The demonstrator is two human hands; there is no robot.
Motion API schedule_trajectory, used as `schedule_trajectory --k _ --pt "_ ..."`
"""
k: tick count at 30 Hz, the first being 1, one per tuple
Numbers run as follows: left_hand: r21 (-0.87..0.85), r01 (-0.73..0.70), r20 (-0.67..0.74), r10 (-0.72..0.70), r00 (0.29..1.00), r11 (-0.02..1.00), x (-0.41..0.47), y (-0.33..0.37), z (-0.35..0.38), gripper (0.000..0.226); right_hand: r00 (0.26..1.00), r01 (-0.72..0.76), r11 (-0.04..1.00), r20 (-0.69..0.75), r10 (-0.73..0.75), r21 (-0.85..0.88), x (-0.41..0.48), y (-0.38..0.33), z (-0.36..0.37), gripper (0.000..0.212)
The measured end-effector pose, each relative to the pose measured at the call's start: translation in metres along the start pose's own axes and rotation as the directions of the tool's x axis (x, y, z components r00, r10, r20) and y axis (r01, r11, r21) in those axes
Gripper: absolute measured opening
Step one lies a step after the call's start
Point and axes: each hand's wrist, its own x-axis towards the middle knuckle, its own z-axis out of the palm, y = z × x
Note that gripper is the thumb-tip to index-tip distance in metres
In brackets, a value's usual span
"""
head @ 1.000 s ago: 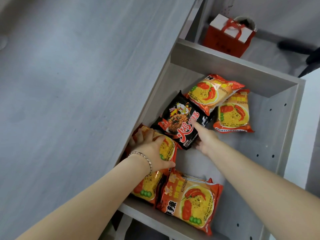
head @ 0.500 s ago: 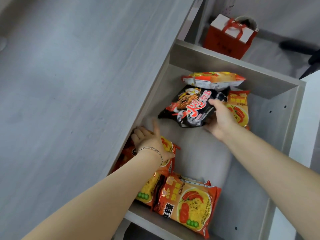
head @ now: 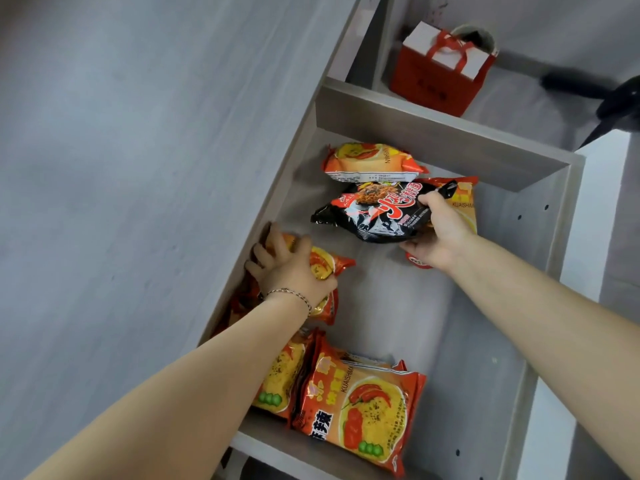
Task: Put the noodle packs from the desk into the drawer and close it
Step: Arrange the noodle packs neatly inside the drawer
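Note:
The grey drawer (head: 433, 133) stands pulled out beside the desk top (head: 138, 168). My right hand (head: 438, 233) grips a black noodle pack (head: 370, 213) and holds it tilted above the drawer floor. Behind it an orange pack (head: 370, 161) stands on edge, and another orange pack (head: 462, 202) lies partly hidden under my hand. My left hand (head: 291, 268) is closed on an orange pack (head: 325, 271) at the drawer's left wall. Two more orange packs (head: 367, 407) (head: 280, 375) lie at the near end.
A red gift bag (head: 436, 77) with a white box in it sits on the floor beyond the drawer. A dark chair base (head: 606, 95) shows at the top right. The drawer's bare floor (head: 398, 306) lies between the two groups of packs.
My right hand has picked the black pack up off the drawer floor and tilted it. The far orange pack has tipped onto its edge. My left hand closed on its orange pack.

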Motion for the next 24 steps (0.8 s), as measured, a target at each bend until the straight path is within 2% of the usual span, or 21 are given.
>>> schedule_trajectory --k 3,5,9,11,14,17,20,24 --pt "0.259 -0.128 -0.037 0.143 0.989 0.957 -0.001 -0.006 0.012 0.08 1.0 0.015 0.999 0.005 -0.015 -0.028 0.003 0.001 -0.003 0.012" --pt "0.324 -0.178 -0.024 0.196 0.98 0.929 -0.001 -0.012 0.017 0.084 0.999 0.033 0.997 0.01 -0.033 -0.07 0.007 0.007 -0.005 0.012" --pt "0.183 -0.209 0.034 0.206 0.978 0.961 0.0 -0.026 0.017 0.098 0.997 0.074 0.985 0.011 -0.074 -0.157 0.02 0.027 -0.001 0.012" --pt "0.14 -0.211 0.05 0.206 0.977 0.967 -0.004 -0.029 0.015 0.105 0.996 0.084 0.983 0.033 -0.079 -0.161 0.024 0.038 0.007 0.02" --pt "0.013 -0.158 0.033 0.157 0.987 0.987 -0.009 -0.028 0.012 0.111 0.994 0.097 0.97 0.08 -0.081 -0.223 0.028 0.046 0.031 0.036" --pt "-0.106 -0.093 0.015 0.095 0.995 0.99 -0.012 -0.029 0.013 0.12 0.988 0.15 0.953 0.088 -0.131 -0.263 0.035 0.048 0.058 0.033" --pt "-0.103 -0.102 -0.006 0.102 0.995 0.989 -0.017 -0.029 0.013 0.11 0.969 0.236 0.893 0.03 -0.243 -0.384 0.039 0.051 0.071 0.034" --pt "-0.061 -0.161 -0.102 0.154 0.983 0.985 -0.019 -0.026 0.006 0.079 0.948 0.29 0.714 0.087 -0.307 -0.637 0.043 0.057 0.063 0.046"
